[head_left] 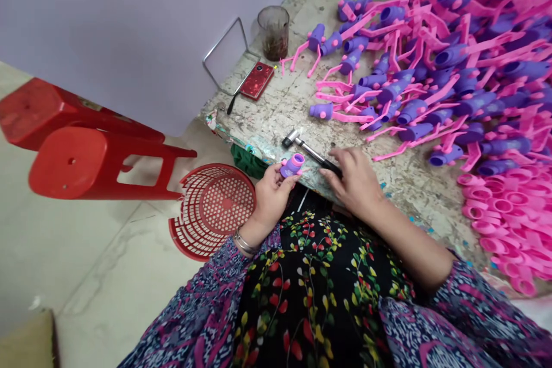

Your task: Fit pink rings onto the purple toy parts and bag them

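Observation:
My left hand (pixel 272 194) pinches a small purple plastic cone-shaped piece (pixel 292 165) with pink studs, its round opening tilted up, at the table's near edge. A small hammer (pixel 309 151) with a metal head, dark striking face and black handle lies slantwise just beyond the piece. My right hand (pixel 356 180) is closed loosely around the handle's end, the thumb below and the fingers over it. The hammer head rests on or very near the tabletop; I cannot tell which.
Purple pieces with pink arms (pixel 392 89) pile across the worn table (pixel 259 126). Loose pink parts (pixel 509 213) lie at right. A glass (pixel 273 34), a red phone (pixel 257 80) and a wire frame (pixel 224 57) stand far left. A red basket (pixel 211 207) and red stools (pixel 73 164) are beside the table.

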A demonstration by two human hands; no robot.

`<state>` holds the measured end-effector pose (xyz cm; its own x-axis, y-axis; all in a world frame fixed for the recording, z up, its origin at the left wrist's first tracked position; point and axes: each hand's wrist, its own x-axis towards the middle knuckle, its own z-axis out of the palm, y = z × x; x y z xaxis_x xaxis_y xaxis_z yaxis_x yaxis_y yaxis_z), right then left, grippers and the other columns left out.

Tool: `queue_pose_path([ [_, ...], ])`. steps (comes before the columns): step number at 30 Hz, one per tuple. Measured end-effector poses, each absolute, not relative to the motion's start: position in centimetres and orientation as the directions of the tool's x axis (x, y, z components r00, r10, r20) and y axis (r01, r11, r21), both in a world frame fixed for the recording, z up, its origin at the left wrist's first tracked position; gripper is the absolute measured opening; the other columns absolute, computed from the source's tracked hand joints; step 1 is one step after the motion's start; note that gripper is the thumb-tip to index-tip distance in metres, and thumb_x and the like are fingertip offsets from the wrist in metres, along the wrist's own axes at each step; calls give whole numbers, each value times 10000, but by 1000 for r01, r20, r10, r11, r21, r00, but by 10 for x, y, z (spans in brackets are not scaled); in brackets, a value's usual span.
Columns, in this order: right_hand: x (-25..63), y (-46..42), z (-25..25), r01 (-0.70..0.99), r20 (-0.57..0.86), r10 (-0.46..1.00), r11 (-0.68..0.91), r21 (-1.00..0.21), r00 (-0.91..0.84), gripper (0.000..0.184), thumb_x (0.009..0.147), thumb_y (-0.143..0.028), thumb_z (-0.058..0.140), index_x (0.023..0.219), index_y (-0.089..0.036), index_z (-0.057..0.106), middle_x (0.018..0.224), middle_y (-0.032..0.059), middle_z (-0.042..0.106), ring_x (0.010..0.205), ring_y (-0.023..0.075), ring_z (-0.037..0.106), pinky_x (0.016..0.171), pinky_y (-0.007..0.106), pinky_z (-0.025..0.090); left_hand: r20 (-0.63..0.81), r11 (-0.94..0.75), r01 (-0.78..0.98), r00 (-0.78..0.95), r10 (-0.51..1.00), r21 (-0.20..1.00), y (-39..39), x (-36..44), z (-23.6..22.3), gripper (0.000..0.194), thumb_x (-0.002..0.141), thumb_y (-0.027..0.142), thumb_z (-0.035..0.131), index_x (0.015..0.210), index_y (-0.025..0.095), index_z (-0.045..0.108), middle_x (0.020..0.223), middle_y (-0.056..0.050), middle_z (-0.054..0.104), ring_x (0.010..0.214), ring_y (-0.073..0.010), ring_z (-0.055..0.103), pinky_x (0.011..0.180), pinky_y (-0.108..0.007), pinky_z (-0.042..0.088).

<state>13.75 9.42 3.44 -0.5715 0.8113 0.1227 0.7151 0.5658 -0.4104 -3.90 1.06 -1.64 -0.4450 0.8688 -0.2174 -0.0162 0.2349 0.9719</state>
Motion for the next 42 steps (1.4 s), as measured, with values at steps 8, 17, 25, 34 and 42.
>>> queue_pose_path([
  [8,168,83,25,859,-84,860,486,-160,-503,335,974,-347,411,1088,-87,588,948,186,630,862,311,605,752,395,459,-230,195,-121,-468,854,973,13,-35,-22,396,737,334,769,1051,200,567,870,3,725,743,-142,685,726,-275,547],
  [17,197,59,56,773,-16,928,300,-559,-372,443,985,-409,393,1350,-197,526,1076,95,727,849,249,708,717,355,539,-230,221,-75,-470,852,972,13,-35,-19,380,746,336,756,1042,189,566,811,11,711,707,-130,668,696,-253,536],
  [25,207,51,57,767,96,914,384,-514,-394,411,971,-335,468,1350,-211,570,1062,77,747,848,236,731,723,333,585,-226,210,-87,-501,835,974,12,-33,-20,390,741,330,747,1058,181,577,791,7,720,683,-133,682,677,-248,551],
  [34,207,53,61,746,79,858,483,-458,-507,400,976,-314,456,1343,-209,577,995,72,753,784,223,730,665,326,587,-216,199,-88,-517,829,976,13,-32,-19,387,726,323,756,1038,182,578,782,5,724,668,-132,685,645,-236,547],
  [42,210,49,59,763,3,841,492,-419,-541,400,968,-324,460,1326,-217,602,1043,74,753,839,248,737,703,356,602,-200,184,-83,-519,831,979,15,-31,-15,386,705,334,760,1014,179,588,755,12,728,611,-125,673,615,-239,545],
])
